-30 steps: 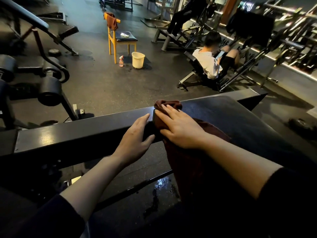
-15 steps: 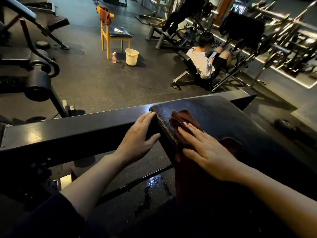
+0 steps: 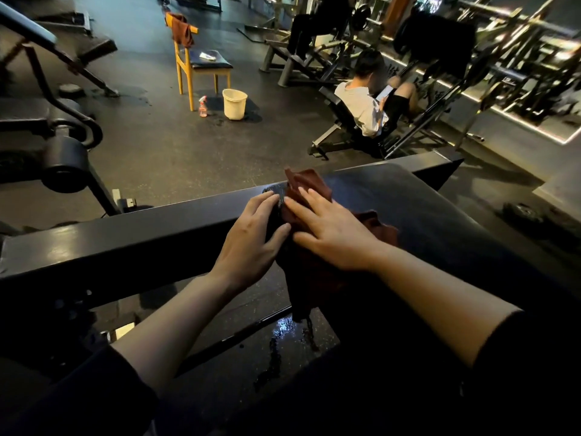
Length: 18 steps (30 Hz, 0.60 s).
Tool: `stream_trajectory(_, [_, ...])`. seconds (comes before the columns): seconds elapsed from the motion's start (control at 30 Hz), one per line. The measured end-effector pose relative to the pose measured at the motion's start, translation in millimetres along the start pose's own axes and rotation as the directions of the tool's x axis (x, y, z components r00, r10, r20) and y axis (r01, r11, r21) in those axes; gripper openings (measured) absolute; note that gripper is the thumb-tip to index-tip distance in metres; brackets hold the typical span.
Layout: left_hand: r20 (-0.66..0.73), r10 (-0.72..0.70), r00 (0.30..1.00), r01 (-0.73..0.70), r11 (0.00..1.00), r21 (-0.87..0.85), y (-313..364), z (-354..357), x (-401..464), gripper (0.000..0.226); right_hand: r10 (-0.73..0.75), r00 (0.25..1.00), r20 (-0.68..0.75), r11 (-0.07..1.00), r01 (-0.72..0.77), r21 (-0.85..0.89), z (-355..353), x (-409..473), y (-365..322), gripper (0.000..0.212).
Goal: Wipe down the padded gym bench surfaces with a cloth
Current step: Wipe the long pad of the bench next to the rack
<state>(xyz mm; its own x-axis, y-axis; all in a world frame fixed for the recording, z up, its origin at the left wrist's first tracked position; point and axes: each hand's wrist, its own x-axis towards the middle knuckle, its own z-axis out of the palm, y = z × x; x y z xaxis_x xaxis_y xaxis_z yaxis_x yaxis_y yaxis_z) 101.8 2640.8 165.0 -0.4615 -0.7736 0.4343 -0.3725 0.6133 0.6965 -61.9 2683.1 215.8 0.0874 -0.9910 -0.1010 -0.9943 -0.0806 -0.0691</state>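
A black padded bench point(image 3: 424, 212) runs from the centre to the lower right. A dark red cloth point(image 3: 309, 184) lies over its left end and hangs down the side. My right hand point(image 3: 330, 231) presses flat on the cloth with straight fingers. My left hand point(image 3: 254, 237) rests with relaxed fingers on the pad's left edge, where it meets the black metal frame beam point(image 3: 110, 243), just beside the cloth.
A yellow chair point(image 3: 195, 64) with a cloth over its back, a pink spray bottle point(image 3: 203, 107) and a cream bucket point(image 3: 234, 103) stand on the floor beyond. A seated person point(image 3: 364, 105) uses a machine at right. Roller pads point(image 3: 66, 165) sit at left. Wet patches point(image 3: 283, 328) mark the floor below.
My right hand slid the cloth back up toward the pad's far left corner, close to my left hand. The left hand stayed on the pad's edge.
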Motion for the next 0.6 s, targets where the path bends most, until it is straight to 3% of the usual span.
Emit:
stream_trajectory(0.2, [-0.002,-0.011,1.0,0.011,1.0,0.0,-2,5,-5,0.051,-0.01,0.999,0.051,1.0,0.01,0.0,3,-72,5,0.073])
stream_trajectory(0.47, [0.033,-0.068,0.997,0.067,0.997,0.028,-10,-3,-4,0.056,0.062,0.998,-0.01,0.998,-0.062,-0.011,-1,43,-9,0.064])
stream_trajectory(0.6, [-0.033,-0.048,0.998,0.049,0.998,0.05,-3,-3,-3,0.056,0.033,0.999,-0.014,0.999,-0.033,0.027,-1,43,-5,0.063])
